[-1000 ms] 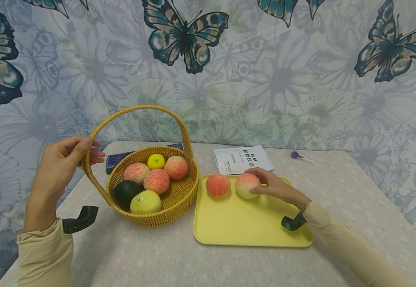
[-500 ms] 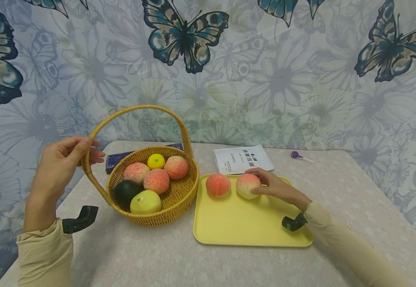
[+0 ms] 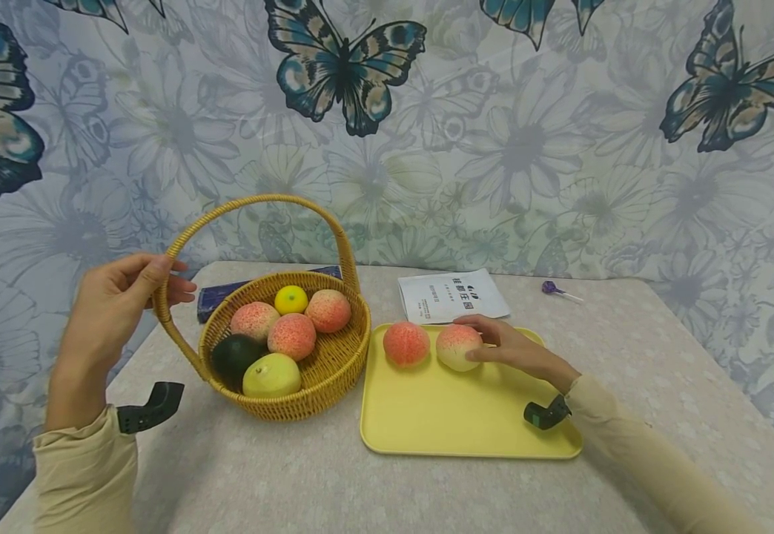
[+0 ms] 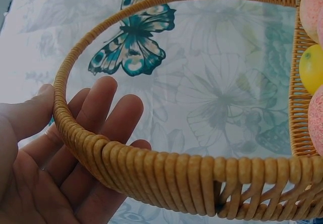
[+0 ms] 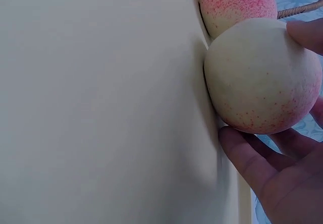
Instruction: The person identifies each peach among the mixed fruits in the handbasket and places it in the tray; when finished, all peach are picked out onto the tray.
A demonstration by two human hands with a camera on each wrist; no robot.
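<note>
Right grip (image 3: 515, 347) is holding a peach (image 3: 457, 350): thumb pressing one side, fingers curling round the other. Left grip (image 3: 113, 297) is holding the handle (image 3: 273, 199) of a wicker basket (image 3: 293, 408), thumb on one side, fingers lying behind.

Held peach is sitting toward the far edge of a yellow tray (image 3: 454, 415). Skin is showing pink blush with fine red speckling, fading to cream. Underside is probably touching the tray, though its base is mostly turning out of sight. Fingers are covering its right flank in the head view; the right wrist view is cutting off part of the thumb and hand.

Blush is facing up and away from the person, cream side facing nearer. Shape is nearly a ball, so long axis is staying unreadable. Handle is arching high, its span running from near left to far right.

Just left of the held peach, a redder peach (image 3: 406, 345) is standing on the tray, its crease running upright. Farther left, the basket is carrying three speckled peaches (image 3: 291, 337), a small yellow fruit (image 3: 290, 300), a dark green fruit (image 3: 233, 360) and a pale yellow-green fruit (image 3: 271, 377); the left wrist view is cropping these. Behind the basket, a dark blue object (image 3: 220, 298) is lying partly hidden. Beyond the tray, a printed white packet (image 3: 454, 297) and a purple lollipop (image 3: 548, 288) are lying on the desk (image 3: 640, 356).
</note>
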